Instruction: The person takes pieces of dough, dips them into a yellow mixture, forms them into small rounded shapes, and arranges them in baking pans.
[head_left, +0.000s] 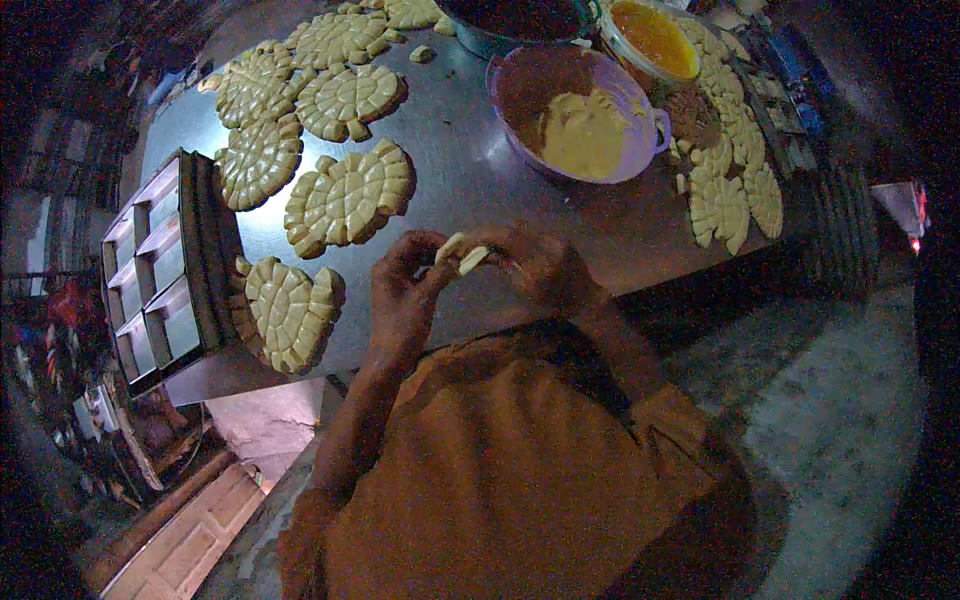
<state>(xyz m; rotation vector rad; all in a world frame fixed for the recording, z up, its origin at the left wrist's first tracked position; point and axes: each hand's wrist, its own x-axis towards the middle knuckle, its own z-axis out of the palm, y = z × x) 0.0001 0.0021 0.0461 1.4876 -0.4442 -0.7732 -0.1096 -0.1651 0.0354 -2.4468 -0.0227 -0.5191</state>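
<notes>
I see the left hand [408,278] and the right hand [545,268] brought close together near the centre of the frame, with a pale piece of dough [473,261] between them, above the near part of the metal table [445,130]. The left thumb and fingers pinch its left side; the right fingers close on it from the right, partly covering it, so I cannot tell how each right fingertip sits. At left of the frame, a partitioned metal tray [170,325] stands tilted at the table's edge. Just to its right lies a scored dough round [290,312], and I make out more such rounds towards the upper left. Above and right of the hands sits a purple basin [637,155] holding a yellowish mass [585,135]. Beyond it, at the top, are a dark green basin [470,42] and a bucket of orange-yellow liquid [655,40]. At upper right, I see brown crumbs [692,118] beside flat, pale dough slabs [720,208].
</notes>
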